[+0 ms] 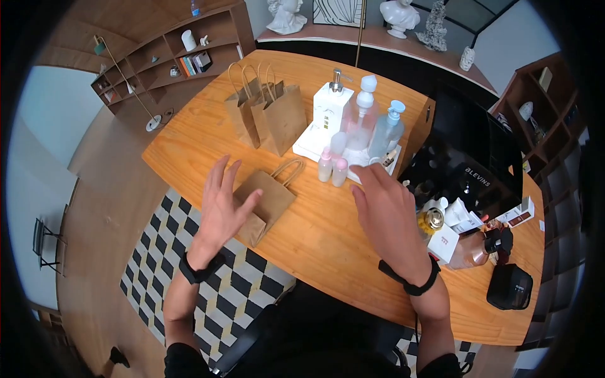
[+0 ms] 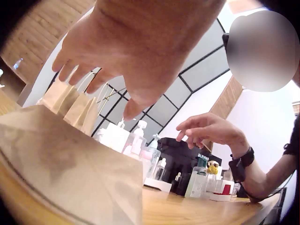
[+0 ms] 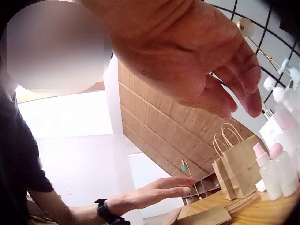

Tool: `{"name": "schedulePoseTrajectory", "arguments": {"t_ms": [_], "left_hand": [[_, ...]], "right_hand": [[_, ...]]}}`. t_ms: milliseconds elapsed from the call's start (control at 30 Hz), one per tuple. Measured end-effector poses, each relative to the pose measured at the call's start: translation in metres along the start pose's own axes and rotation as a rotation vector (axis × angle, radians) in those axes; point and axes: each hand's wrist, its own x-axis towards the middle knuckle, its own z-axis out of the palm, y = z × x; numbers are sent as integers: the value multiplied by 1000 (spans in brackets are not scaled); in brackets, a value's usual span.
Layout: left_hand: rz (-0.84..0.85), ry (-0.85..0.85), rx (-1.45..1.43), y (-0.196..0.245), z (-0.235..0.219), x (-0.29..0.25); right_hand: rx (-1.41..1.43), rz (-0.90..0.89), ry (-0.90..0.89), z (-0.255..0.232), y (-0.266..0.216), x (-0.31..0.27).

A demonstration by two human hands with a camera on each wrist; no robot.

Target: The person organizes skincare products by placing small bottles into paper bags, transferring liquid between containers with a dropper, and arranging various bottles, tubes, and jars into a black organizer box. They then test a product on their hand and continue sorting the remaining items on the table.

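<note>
A brown paper bag (image 1: 270, 200) with twisted handles lies on the wooden table in the head view. Above its left side is the left hand (image 1: 222, 205), fingers spread and holding nothing; in the left wrist view it hovers over the bag (image 2: 70, 164). The right hand (image 1: 389, 217) is in the air right of two small pink-capped bottles (image 1: 324, 165), its fingers slightly bent with nothing in them. In the right wrist view those bottles (image 3: 269, 176) stand beyond and below the right hand (image 3: 187, 61).
Upright paper bags (image 1: 277, 120) stand at the back left. A white tray (image 1: 304, 148) carries a white dispenser (image 1: 330, 113) and pump bottles. On the right are a black case (image 1: 469, 151), several cosmetics, and a small black pouch (image 1: 509, 286).
</note>
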Motion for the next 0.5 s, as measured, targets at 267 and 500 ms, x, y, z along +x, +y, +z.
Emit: {"name": "schedulePoseTrajectory", "arguments": {"t_ms": [267,500], "left_hand": [[-13,-142,-217,-11,19,101],[-107,-237,-142,-9,49,143]], "right_hand": [[35,-41,-40,-22,-2,-15],[59,-66,-36,-27,-6,-16]]}}
